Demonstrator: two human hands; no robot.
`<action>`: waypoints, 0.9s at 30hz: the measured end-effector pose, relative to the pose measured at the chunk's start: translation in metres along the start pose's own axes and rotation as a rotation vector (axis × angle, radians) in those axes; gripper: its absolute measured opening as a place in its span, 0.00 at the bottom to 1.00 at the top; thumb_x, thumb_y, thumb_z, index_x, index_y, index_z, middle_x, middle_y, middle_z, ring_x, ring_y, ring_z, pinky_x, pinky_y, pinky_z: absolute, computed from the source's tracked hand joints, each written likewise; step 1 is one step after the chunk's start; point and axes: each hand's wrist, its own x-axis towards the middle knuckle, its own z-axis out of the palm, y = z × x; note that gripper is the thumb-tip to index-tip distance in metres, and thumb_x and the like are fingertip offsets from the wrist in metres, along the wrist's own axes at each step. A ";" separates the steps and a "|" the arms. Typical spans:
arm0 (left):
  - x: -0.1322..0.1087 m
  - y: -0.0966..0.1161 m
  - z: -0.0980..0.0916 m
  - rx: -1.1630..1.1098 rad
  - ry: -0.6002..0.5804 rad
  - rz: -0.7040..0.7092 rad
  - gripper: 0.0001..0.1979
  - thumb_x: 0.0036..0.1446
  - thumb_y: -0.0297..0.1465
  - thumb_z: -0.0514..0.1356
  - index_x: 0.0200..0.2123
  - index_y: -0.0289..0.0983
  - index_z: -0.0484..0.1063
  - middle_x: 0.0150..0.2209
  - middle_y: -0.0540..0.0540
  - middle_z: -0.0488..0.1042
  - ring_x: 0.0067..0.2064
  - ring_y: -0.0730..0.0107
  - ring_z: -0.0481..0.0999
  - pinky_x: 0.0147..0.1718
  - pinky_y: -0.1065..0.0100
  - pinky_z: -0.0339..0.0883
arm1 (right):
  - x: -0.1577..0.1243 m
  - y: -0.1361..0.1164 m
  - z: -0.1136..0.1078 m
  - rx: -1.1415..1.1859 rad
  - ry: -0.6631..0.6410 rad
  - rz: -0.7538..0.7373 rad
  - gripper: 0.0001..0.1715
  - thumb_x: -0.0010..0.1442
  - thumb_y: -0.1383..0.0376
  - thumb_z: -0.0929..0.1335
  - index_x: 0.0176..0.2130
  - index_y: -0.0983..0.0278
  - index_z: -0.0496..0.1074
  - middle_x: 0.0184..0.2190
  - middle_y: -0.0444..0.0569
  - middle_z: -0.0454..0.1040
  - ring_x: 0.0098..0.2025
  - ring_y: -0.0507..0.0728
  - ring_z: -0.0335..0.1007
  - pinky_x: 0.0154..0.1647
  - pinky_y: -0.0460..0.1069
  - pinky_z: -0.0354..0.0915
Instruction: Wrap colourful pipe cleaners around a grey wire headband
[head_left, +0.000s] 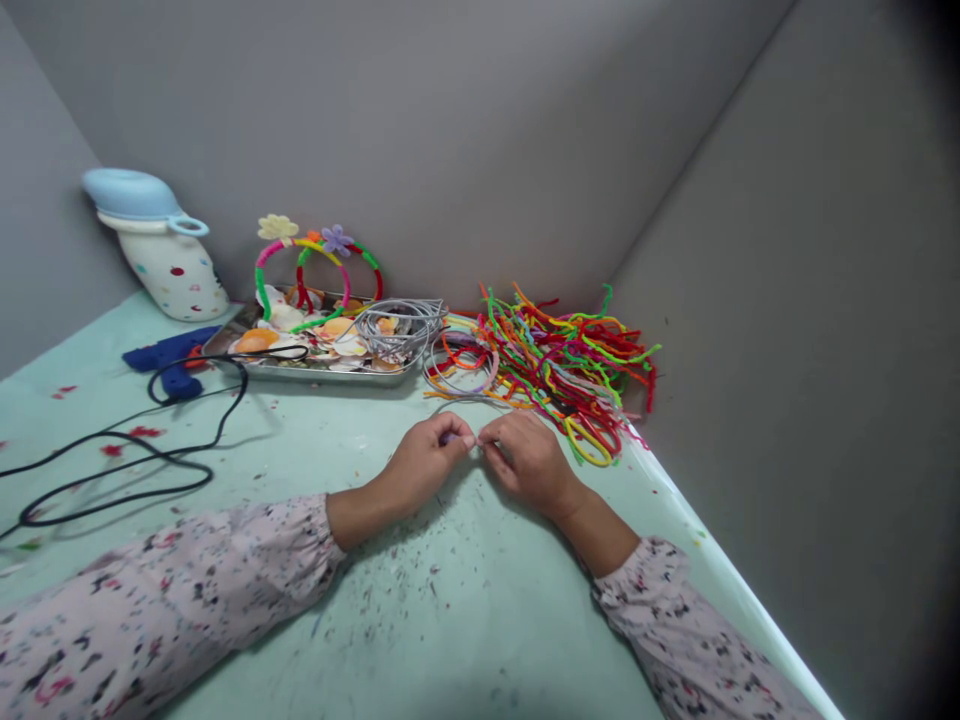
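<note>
Fuzzy multicolored pipe cleaners (562, 360) crowd right of centre; left hand (421, 462) pinches small purple piece (448, 438), axis hidden; right hand's (531, 464) grip, can't tell.

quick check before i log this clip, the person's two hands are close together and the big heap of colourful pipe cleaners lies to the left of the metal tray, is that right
Not quite: the head view shows the heap of colourful pipe cleaners to the right of the metal tray. The left hand and right hand are indeed close together.
</note>
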 end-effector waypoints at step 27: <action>-0.001 0.001 0.000 0.064 0.012 0.049 0.08 0.54 0.35 0.58 0.31 0.35 0.69 0.28 0.50 0.70 0.28 0.74 0.64 0.28 0.72 0.57 | -0.003 -0.003 0.001 0.325 0.079 0.233 0.22 0.55 0.71 0.67 0.50 0.59 0.70 0.41 0.50 0.78 0.41 0.58 0.74 0.46 0.56 0.69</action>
